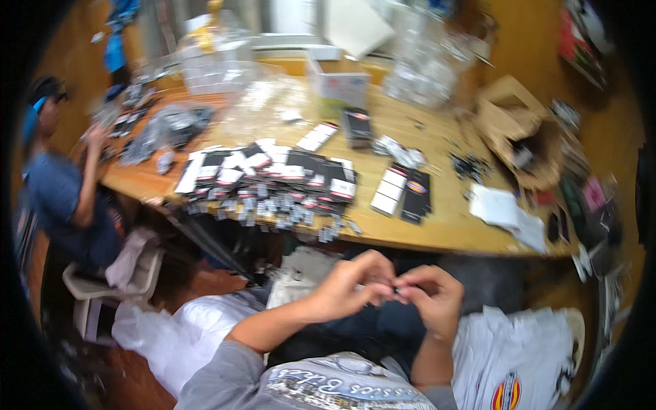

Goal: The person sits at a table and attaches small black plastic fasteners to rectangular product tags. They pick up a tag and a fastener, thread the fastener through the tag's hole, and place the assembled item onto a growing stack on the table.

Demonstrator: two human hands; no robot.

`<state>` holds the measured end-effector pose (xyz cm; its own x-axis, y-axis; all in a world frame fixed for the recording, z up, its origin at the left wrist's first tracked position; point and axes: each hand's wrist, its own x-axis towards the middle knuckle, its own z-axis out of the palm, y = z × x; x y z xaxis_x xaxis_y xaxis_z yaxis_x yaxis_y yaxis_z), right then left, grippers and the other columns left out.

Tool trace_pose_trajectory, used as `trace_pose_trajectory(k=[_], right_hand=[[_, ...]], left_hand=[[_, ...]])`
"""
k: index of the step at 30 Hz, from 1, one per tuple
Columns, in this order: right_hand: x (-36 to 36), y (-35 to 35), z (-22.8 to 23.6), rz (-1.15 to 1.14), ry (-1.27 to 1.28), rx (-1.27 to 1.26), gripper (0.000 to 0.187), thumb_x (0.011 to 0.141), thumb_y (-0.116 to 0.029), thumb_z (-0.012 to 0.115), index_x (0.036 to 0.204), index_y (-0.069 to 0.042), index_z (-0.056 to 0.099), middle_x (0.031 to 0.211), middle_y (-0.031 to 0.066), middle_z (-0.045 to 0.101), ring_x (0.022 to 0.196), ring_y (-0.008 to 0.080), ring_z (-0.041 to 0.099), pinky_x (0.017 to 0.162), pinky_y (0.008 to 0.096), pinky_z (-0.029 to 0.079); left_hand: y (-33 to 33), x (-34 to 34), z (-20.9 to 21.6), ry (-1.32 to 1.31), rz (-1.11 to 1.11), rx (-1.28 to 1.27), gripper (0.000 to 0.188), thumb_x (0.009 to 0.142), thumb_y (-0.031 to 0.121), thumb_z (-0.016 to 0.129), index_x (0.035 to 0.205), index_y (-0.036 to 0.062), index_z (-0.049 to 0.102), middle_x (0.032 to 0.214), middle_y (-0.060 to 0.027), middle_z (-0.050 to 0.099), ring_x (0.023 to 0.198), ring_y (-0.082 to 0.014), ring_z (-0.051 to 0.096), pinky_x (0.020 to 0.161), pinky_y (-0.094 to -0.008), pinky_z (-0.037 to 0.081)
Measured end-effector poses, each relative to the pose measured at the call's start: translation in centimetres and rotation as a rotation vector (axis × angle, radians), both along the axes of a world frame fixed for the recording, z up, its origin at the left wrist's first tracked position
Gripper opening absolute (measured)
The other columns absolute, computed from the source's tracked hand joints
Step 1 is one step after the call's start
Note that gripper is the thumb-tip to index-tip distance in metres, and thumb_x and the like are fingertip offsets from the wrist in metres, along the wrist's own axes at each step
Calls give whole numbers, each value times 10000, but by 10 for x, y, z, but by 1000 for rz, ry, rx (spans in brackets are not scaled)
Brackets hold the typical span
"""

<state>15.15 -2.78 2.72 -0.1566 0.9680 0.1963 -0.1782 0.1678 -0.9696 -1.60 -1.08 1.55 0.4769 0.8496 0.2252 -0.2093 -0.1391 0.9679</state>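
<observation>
My left hand [355,283] and my right hand [435,295] meet above my lap, just off the near edge of the table. Both are closed, thumbs and fingers pinching a small dark piece [397,290] between them. It is too small and too covered by the fingertips to tell its kind. Beyond my hands, a white card tag [389,193] and a black card tag [415,197] lie side by side on the table [451,222]. To their left spreads a large heap of black and white card tags [273,171], with small grey clips along its near edge.
Small black pieces [469,166] lie scattered at the right, near folded white paper [493,206] and an opened brown paper bag [519,140]. Clear plastic bags [266,102] and a box [342,85] stand behind. White garments [512,355] lie at my right. Another person [72,184] sits left.
</observation>
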Motion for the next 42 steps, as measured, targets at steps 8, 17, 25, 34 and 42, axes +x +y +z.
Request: trace_pose_trajectory(k=[8,17,25,34,42], right_hand=[[-5,5,-6,-181,-8,168,187,647,26,633,716,-11,463,666,98,539,499,104,486,433,180,408],[-8,3,-8,-54,-55,238,168,665,40,615,724,-2,463,678,101,532,497,102,484,436,174,411],[-22,-6,-1,-79,-66,165,147,649,74,596,720,10,485,673,105,527,530,111,512,449,178,424],[-15,-7,24,50,-184,324,170,559,135,547,664,5,518,642,119,530,571,159,536,488,198,416],[-17,-10,61,-17,-434,542,180,549,141,445,645,17,535,640,129,557,527,139,525,449,187,389]], left_hand=[[14,9,-8,-57,-19,354,236,737,11,550,897,-10,379,756,-112,505,707,-206,546,612,-286,430],[5,7,-11,-112,19,376,222,727,-30,530,867,-4,360,699,-102,453,623,-214,501,568,-290,411],[14,-14,-13,-15,-28,385,538,677,323,642,1027,21,367,917,-73,470,885,-157,448,741,-262,354],[0,-22,-29,-100,-551,-103,261,726,166,608,907,-7,533,902,-61,539,823,-110,482,733,-240,373],[-5,-68,20,318,87,786,76,685,95,603,760,81,600,1036,-103,444,940,-258,422,802,-359,317]])
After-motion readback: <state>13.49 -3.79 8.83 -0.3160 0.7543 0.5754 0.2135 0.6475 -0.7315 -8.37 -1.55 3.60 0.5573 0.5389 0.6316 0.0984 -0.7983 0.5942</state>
